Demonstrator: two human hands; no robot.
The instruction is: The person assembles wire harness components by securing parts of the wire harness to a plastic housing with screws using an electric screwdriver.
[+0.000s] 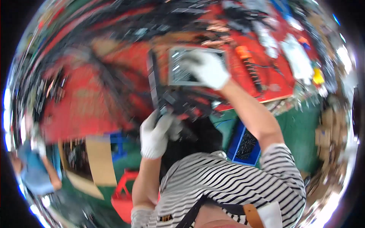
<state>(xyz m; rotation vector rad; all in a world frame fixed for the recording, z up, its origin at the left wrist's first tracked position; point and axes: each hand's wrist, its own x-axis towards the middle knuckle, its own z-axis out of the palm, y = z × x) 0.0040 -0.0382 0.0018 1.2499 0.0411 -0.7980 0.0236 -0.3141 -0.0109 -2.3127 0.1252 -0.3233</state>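
Both my hands wear white gloves. My left hand (155, 136) is closed around the lower end of a long narrow black bar (153, 78), which stands up from the fingers over the red worktable (91, 100). My right hand (209, 70) reaches over a shallow light-rimmed tray (170, 67) that holds small shiny pieces. Its fingertips are smeared by motion over these pieces, so I cannot make out whether they pinch anything. Between my hands, dark parts (194, 100) lie in a heap along the table's near edge.
An orange-and-black tool (249, 68) with a cable lies right of the tray. Long black bars (110, 78) spread over the table's left part. A blue bin (245, 146) of small dark parts and a red stool (123, 197) stand below. Another person (36, 171) is at far left.
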